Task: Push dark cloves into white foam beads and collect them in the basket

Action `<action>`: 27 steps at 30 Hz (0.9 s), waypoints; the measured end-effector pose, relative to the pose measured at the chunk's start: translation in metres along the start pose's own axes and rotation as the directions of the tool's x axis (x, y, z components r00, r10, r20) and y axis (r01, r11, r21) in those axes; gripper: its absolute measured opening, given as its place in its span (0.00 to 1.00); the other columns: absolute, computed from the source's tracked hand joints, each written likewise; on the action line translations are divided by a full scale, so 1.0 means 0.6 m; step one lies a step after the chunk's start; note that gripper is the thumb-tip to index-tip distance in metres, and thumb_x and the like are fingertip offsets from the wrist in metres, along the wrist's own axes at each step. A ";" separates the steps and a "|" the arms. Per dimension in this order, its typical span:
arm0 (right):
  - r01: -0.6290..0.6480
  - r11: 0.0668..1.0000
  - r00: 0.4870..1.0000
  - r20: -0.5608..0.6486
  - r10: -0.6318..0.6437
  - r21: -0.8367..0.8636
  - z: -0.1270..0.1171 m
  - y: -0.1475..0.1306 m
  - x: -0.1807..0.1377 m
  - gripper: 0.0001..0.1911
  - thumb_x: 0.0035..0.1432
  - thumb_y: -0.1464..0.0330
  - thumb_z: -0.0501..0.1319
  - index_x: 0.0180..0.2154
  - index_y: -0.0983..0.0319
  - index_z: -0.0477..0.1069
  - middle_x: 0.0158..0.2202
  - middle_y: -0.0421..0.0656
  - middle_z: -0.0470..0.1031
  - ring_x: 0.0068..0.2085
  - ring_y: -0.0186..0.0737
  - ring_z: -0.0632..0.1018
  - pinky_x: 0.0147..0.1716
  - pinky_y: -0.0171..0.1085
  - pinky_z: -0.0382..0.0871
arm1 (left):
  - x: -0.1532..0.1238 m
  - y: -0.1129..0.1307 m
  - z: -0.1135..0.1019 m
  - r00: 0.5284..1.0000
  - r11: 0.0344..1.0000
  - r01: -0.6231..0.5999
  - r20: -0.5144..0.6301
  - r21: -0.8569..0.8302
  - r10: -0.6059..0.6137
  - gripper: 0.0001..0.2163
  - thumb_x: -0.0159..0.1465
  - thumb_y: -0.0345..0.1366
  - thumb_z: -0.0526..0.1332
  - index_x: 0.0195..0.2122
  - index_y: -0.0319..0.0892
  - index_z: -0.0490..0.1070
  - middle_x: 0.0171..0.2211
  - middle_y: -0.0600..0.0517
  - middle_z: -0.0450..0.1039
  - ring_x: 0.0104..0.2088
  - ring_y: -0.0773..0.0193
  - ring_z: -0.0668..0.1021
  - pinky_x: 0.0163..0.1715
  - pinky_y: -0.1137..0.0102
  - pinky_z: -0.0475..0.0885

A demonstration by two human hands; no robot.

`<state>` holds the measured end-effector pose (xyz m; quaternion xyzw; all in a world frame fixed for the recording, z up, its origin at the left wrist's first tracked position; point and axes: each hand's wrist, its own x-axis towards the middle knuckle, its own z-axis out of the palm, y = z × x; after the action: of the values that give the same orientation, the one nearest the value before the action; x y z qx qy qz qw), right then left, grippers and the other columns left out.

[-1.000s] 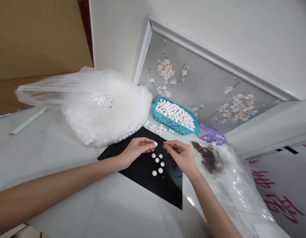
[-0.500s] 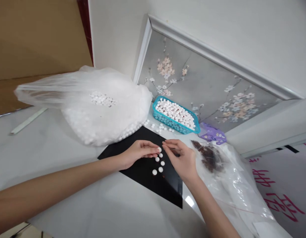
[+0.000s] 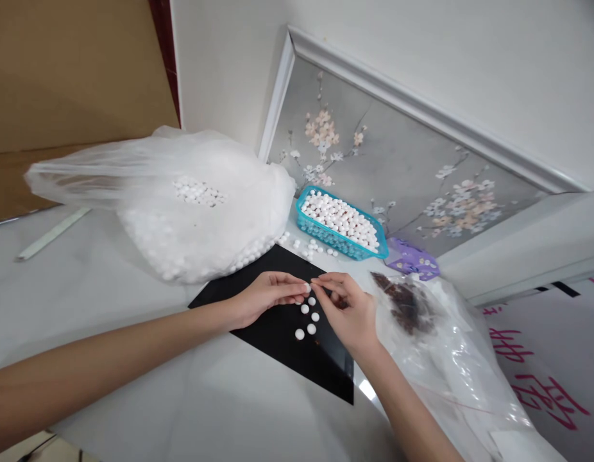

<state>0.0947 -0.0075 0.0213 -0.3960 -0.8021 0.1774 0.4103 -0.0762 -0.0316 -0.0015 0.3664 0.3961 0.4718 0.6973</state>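
Between the thumb and fingers of my left hand [image 3: 264,298] is a small white ball [image 3: 307,288]. My right hand [image 3: 352,314] is pinched, its fingertips meeting the ball from the right. Whatever that pinch holds is too small to make out. Both hands are over a black sheet [image 3: 297,359] lying on the pale table. Several loose white balls [image 3: 311,329] rest on the sheet just below my fingers. Behind it stands a blue plastic basket [image 3: 321,239] full of similar white balls.
A large translucent bag [image 3: 215,237] of white balls fills the left back. To the right lie a clear plastic bag [image 3: 451,359] with dark brown bits and a purple packet [image 3: 412,258]. A white strip [image 3: 54,234] lies left. A framed flower picture [image 3: 364,128] leans behind.
My right hand has shifted slightly left, bringing its fingertips against the white ball in my left hand. The left hand has barely moved.
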 end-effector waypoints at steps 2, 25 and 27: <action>0.036 0.999 0.999 0.013 -0.036 -0.002 -0.001 0.001 0.000 0.03 0.55 0.69 0.59 0.34 0.58 0.67 0.27 0.37 0.77 0.16 0.28 0.66 0.17 0.31 0.65 | 0.000 -0.001 0.000 1.000 1.000 -0.008 -0.003 -0.010 0.008 0.11 0.51 0.40 0.67 0.32 0.39 0.77 0.28 0.52 0.75 0.31 0.69 0.74 0.38 0.74 0.68; -0.050 0.994 0.987 0.155 0.033 0.102 0.015 0.011 0.000 0.06 0.56 0.65 0.58 0.34 0.59 0.63 0.21 0.34 0.68 0.18 0.29 0.68 0.18 0.30 0.63 | 0.002 0.001 -0.002 0.999 0.999 -0.013 -0.048 -0.043 0.011 0.07 0.51 0.38 0.68 0.28 0.40 0.77 0.25 0.54 0.73 0.29 0.71 0.73 0.35 0.75 0.68; -0.039 0.992 0.986 0.164 0.020 0.116 0.018 0.011 -0.001 0.05 0.56 0.66 0.58 0.35 0.59 0.63 0.20 0.33 0.66 0.17 0.28 0.67 0.19 0.30 0.63 | 0.002 0.001 -0.001 0.999 0.999 -0.020 -0.047 -0.039 0.018 0.08 0.50 0.39 0.68 0.28 0.39 0.77 0.25 0.53 0.73 0.29 0.70 0.73 0.36 0.74 0.68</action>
<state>0.0894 -0.0033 0.0103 -0.3669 -0.8149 0.2627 0.3638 -0.0765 -0.0301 -0.0017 0.3455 0.3993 0.4946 0.6903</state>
